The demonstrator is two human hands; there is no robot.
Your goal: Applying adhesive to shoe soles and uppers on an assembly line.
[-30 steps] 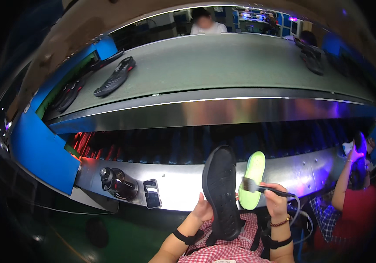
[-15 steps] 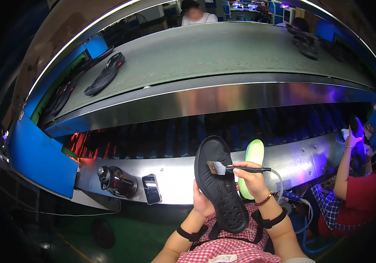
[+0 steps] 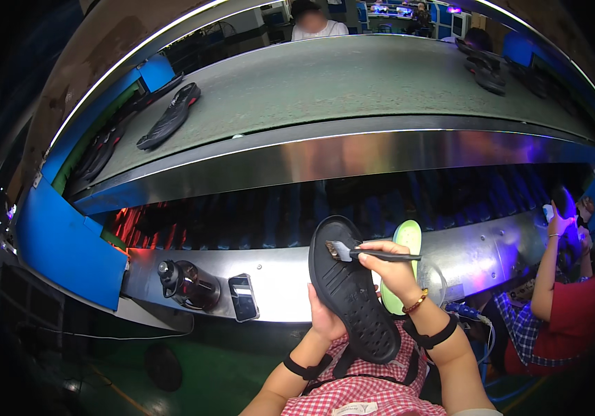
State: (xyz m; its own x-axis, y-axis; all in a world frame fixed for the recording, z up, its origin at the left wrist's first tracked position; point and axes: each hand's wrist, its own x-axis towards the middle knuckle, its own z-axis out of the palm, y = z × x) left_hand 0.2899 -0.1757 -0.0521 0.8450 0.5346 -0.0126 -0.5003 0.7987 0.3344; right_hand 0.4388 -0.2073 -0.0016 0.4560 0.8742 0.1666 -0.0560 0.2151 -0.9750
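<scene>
A black shoe sole [image 3: 356,305] stands tilted in front of me, its broad toe end up and its perforated heel down by my apron. My left hand [image 3: 324,315] grips it along the left edge, with the fingers hidden behind it. In my right hand [image 3: 391,267] is a brush [image 3: 380,254] with a black handle and a thin tube at its end. Its bristles touch the sole's upper part. Behind my right hand, a lime-green sole [image 3: 408,239] leans at the metal ledge.
On the metal ledge [image 3: 290,277] are a dark bottle [image 3: 190,284] and a phone [image 3: 243,297]. Beyond runs a green conveyor belt [image 3: 325,83] carrying black soles [image 3: 170,116]. A glowing red heater [image 3: 146,227] is below at left. A co-worker in red [image 3: 574,312] works at right.
The brush has moved up and slightly left on the black sole, with my right hand following. The handle now lies more across the sole, and the view has shifted slightly.
</scene>
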